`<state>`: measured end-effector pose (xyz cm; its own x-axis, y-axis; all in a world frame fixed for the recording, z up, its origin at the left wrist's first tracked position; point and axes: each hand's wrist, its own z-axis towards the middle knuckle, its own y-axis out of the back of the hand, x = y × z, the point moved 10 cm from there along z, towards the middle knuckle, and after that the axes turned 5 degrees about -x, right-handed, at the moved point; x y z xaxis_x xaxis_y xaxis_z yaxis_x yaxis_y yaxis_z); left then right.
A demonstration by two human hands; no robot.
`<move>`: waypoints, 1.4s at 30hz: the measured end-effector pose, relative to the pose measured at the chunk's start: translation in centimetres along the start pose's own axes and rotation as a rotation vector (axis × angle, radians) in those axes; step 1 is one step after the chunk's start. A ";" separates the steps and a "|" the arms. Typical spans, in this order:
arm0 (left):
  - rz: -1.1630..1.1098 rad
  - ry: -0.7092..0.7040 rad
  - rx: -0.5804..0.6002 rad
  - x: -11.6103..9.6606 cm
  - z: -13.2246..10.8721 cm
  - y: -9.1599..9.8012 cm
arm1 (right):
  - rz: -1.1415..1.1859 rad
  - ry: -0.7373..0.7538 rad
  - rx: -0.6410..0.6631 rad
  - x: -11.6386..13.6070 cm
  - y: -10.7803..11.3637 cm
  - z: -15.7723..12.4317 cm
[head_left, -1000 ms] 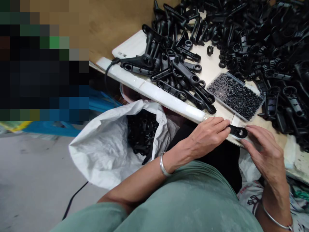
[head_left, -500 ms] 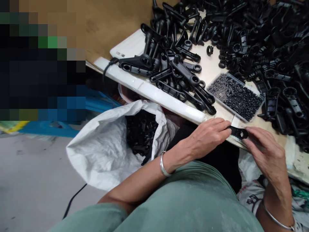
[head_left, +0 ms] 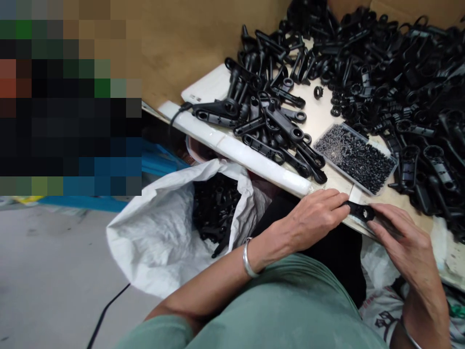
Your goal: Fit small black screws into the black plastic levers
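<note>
My left hand (head_left: pixel 315 213) and my right hand (head_left: pixel 403 240) both grip one black plastic arm (head_left: pixel 360 211) with a ring end, held flat at the near edge of the wooden table (head_left: pixel 327 104). My left fingers pinch its left end; my right fingers close over its right end. A clear tray of small black screws (head_left: pixel 355 156) lies just beyond the hands. A loose group of the same black arms (head_left: pixel 271 118) lies to the left of the tray.
A big heap of black plastic parts (head_left: pixel 395 63) covers the back and right of the table. A white woven sack (head_left: pixel 174 228) holding black parts stands open below the table edge at my left. A black cable (head_left: pixel 105 310) runs over the grey floor.
The view has shifted slightly, so everything sits a little lower in the frame. Both hands keep hold of the black arm at the table edge.
</note>
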<state>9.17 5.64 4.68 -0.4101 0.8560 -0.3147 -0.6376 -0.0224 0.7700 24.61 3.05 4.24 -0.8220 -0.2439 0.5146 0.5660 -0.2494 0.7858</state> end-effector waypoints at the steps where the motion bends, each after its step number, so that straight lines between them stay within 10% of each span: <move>1: 0.004 -0.007 -0.028 -0.1 0.0 0.3 | 0.002 -0.022 -0.002 -0.2 0.3 0.2; 7: 0.023 -0.016 -0.147 -0.1 0.2 2.6 | -0.193 -0.091 -0.104 -0.8 2.1 4.3; 19: 0.315 0.209 0.086 7.1 4.5 4.7 | -0.655 -0.076 0.291 -0.6 -4.3 10.2; 29: 0.428 0.352 0.366 11.9 8.8 2.4 | -0.234 0.053 0.053 -0.3 -1.6 9.1; 42: 0.391 0.257 0.407 10.9 8.9 0.2 | 0.005 -0.057 -0.077 -0.4 0.2 7.5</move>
<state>10.41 19.52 6.33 -0.7398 0.6709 -0.0508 -0.1292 -0.0675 0.9893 24.59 10.17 6.78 -0.8201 -0.1924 0.5388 0.5715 -0.3198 0.7557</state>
